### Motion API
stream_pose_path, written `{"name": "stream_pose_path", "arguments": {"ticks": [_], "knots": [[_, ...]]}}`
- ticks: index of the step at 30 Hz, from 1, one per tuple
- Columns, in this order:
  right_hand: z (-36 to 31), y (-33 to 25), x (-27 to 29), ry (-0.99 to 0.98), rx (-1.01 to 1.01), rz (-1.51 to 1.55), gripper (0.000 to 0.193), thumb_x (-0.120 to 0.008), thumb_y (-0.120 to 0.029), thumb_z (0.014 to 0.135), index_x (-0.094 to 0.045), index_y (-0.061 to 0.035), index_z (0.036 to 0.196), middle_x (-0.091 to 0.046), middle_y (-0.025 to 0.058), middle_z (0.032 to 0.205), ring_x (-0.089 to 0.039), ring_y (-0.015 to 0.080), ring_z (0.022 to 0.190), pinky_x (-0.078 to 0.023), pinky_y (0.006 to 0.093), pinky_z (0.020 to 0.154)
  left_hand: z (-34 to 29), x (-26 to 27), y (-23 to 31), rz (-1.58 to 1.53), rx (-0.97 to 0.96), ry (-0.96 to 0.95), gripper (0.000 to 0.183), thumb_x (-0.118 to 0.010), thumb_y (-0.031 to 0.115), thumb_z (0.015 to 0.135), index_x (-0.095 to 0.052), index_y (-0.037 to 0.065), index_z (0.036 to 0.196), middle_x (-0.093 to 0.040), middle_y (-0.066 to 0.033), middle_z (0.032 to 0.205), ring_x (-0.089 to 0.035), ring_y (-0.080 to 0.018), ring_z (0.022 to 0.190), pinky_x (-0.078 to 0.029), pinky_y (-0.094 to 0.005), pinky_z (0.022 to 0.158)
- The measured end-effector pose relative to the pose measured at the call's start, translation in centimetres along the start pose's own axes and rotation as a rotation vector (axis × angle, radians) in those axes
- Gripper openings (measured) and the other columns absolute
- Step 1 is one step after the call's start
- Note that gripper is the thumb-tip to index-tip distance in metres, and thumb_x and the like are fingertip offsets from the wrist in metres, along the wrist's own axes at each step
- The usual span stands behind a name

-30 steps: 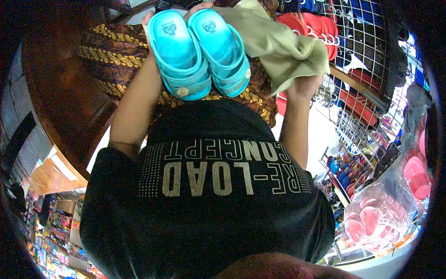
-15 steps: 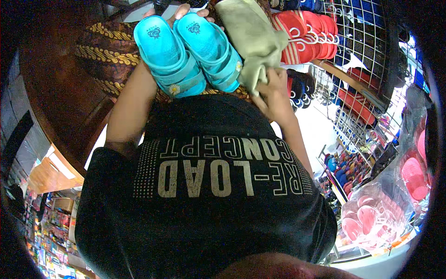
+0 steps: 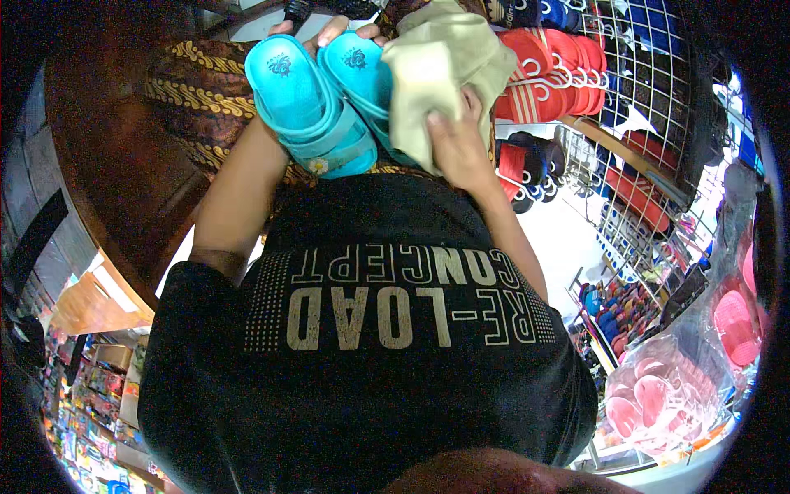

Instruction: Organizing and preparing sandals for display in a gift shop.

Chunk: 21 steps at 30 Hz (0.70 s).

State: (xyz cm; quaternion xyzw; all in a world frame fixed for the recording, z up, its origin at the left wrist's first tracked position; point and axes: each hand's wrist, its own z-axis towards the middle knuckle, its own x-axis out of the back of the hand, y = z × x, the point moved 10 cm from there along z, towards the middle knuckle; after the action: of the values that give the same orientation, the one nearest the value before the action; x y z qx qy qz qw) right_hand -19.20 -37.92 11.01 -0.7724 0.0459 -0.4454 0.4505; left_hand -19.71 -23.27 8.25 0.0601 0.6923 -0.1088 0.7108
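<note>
So we've got a pair of turquoise slide sandals (image 3: 300, 95) held up at the far middle of the view, over a brown-and-gold batik-patterned fabric (image 3: 206, 92), soles down and heel ends pointing away from us. Our left hand (image 3: 332, 31) has them by those far heel ends, with a few fingertips curling up around the edges; the rest of that hand is hidden behind the pair, so we can't tell how the palm sits. The left sandal shows a little white daisy (image 3: 318, 166) on its near strap. Our right hand (image 3: 462, 150) is closed around a pale olive cloth (image 3: 428, 78), thumb on top, and the cloth drapes across most of the right sandal, hiding its straps. We can't tell how hard it's pressing. Just right of the cloth we see red striped slides (image 3: 527, 100) on white hooks (image 3: 559, 81), beside a white wire grid (image 3: 661, 86). Near right there's a clear plastic bag of pink slippers (image 3: 650, 395), and our black T-shirt (image 3: 370, 403) fills the near middle.
</note>
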Motion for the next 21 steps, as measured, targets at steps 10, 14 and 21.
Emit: {"name": "stream_pose_path", "arguments": {"ticks": [10,14,21], "knots": [[0.7,-3.0,-0.3,0.044,0.182,-0.05,0.037,-0.051,-0.026,0.094,-0.058,-0.0035,0.123,-0.058,0.02,0.124,-0.048,0.0375,0.123,-0.027,0.0482,0.108,-0.6,-0.3,-0.2,0.007,0.078,-0.028,0.042,-0.046,0.057,0.085,-0.05,0.015,0.089,-0.046,-0.0108,0.12,-0.044,-0.0323,0.122,-0.04,-0.0483,0.101],[1.1,1.4,-0.2,0.114,-0.141,0.328,0.036,-0.044,-0.026,0.098,-0.06,-0.0014,0.119,-0.058,0.0214,0.123,-0.053,0.0369,0.116,-0.036,0.0409,0.102,-0.5,-0.3,-0.2,0.007,0.078,0.016,0.043,-0.042,0.057,0.086,-0.049,0.014,0.091,-0.05,-0.0132,0.121,-0.046,-0.0342,0.12,-0.038,-0.05,0.103],[0.1,0.1,-0.9,-0.025,0.013,-0.026,0.057,-0.061,-0.023,0.083,-0.048,-0.0026,0.134,-0.045,0.0204,0.139,-0.04,0.0385,0.13,-0.029,0.0444,0.111,-0.5,0.6,-0.1,0.011,0.128,-0.003,0.039,-0.044,0.048,0.085,-0.052,0.011,0.095,-0.055,-0.0158,0.12,-0.048,-0.0368,0.121,-0.037,-0.0526,0.105]]}}
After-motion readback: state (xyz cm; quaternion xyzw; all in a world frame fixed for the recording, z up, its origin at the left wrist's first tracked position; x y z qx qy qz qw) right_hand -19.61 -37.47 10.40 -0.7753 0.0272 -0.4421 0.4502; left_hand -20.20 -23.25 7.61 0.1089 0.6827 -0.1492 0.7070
